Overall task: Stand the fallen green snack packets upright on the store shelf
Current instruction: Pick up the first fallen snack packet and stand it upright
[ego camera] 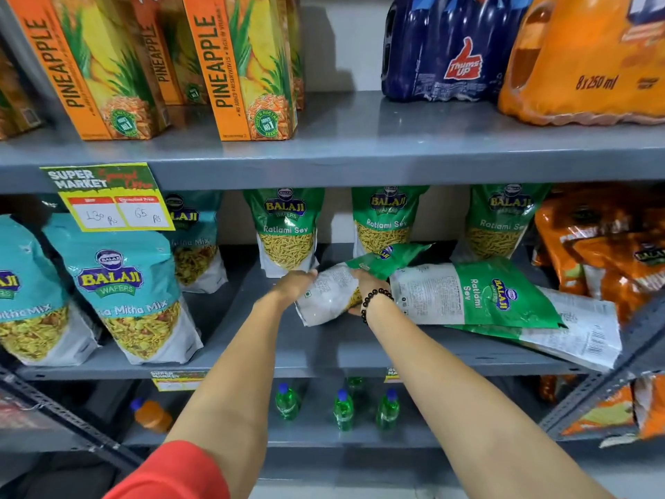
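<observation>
Both hands hold one green Ratlami Sev packet [333,289] on the middle shelf [324,358]; it is tilted, its white back facing me and its green top pointing right. My left hand [295,282] grips its left side. My right hand [363,284], with a black bead bracelet on the wrist, grips its right side. Two more green packets lie flat to the right: one [471,293] face up, another [575,336] beneath it near the shelf edge. Three green packets stand upright at the back: left [286,228], middle [383,221] and right [500,221].
Teal Mitha Mix packets [126,293] stand at the left, orange packets [608,246] at the right. A yellow price tag [108,196] hangs from the upper shelf, which carries pineapple juice cartons [248,66] and drink packs [442,48]. Small bottles [342,408] stand on the shelf below.
</observation>
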